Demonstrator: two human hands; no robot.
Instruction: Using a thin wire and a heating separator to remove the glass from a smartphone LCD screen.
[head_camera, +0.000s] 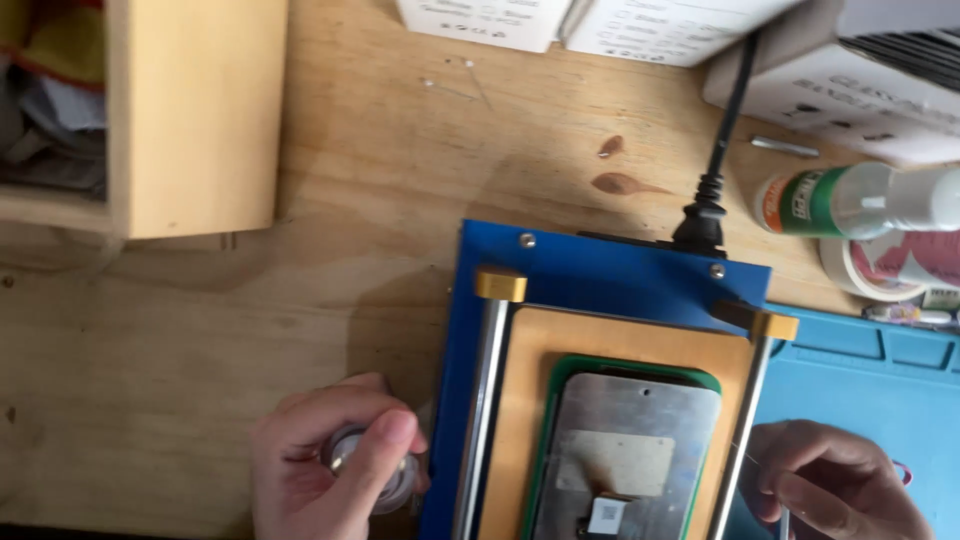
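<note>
A blue heating machine (600, 275) stands on the wooden bench, with an orange pad (525, 400) and two steel rails on top. A phone screen panel (630, 450), its metal back up, lies in a green frame on the pad. My left hand (330, 460) is closed around a small round silvery spool (350, 450) just left of the machine. My right hand (835, 485) sits at the machine's right rail, pinching a thin metal handle (784, 522). A fine wire appears to run from it toward the rail.
A black power cable (725, 130) plugs into the machine's back edge. A wooden box (190, 110) stands at the far left, white cartons (600, 20) at the back, a white-and-green bottle (860, 200) lying at right, and a blue work mat (870, 380) at right.
</note>
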